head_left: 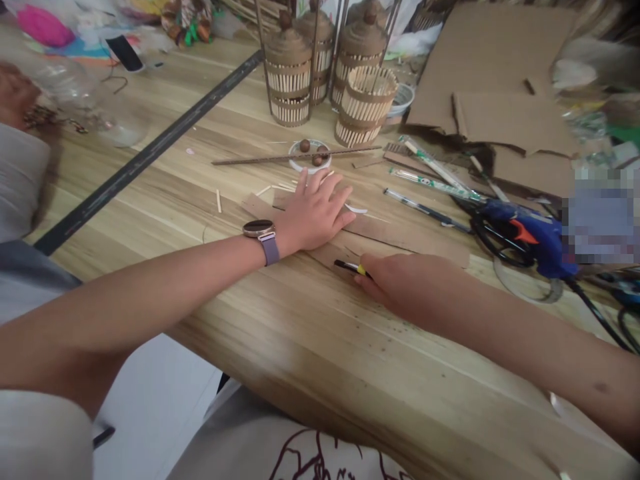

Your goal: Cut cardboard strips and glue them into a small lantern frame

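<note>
My left hand, with a watch on its wrist, lies flat with fingers spread over brown cardboard strips, pressing on them. Closed round a slim black-and-yellow utility knife, my right hand rests just to the right, low over the near strip's edge. The fingers hide most of its handle. Thin pale sticks lie beyond my left fingers. Just past them, a small white dish holds brown balls, with a narrow cardboard strip lying across it.
Lantern-like stick-and-cardboard models and an open stick basket stand at the back. A blue glue gun, pens and cardboard sheets crowd the right. A dark metal strip crosses the left; another person's hand is there.
</note>
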Motion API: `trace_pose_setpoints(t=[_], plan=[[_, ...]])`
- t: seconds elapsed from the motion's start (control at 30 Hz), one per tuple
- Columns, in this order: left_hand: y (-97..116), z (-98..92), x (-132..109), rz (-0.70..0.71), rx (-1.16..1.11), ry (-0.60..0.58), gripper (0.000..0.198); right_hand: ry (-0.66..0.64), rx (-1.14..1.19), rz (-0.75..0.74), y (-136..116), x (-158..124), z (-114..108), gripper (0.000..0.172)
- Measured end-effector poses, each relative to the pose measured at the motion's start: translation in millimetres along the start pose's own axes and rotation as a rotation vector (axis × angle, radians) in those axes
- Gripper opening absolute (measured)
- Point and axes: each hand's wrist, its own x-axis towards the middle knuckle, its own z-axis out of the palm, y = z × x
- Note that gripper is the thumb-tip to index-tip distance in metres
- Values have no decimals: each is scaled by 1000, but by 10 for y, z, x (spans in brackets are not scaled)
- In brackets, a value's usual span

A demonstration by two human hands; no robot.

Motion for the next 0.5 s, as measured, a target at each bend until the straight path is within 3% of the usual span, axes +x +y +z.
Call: trace_pose_setpoints(t=[0.27, 0.4, 0.5], plan=[[6, 1, -3, -11, -24, 6, 52, 5, -47, 28, -35, -36, 10, 33], [15, -8, -5, -17, -23, -13, 51, 80, -94, -51, -64, -79, -49, 21], [4, -13, -9, -8, -41, -2, 50, 147, -127, -130, -62, -110, -26, 24]])
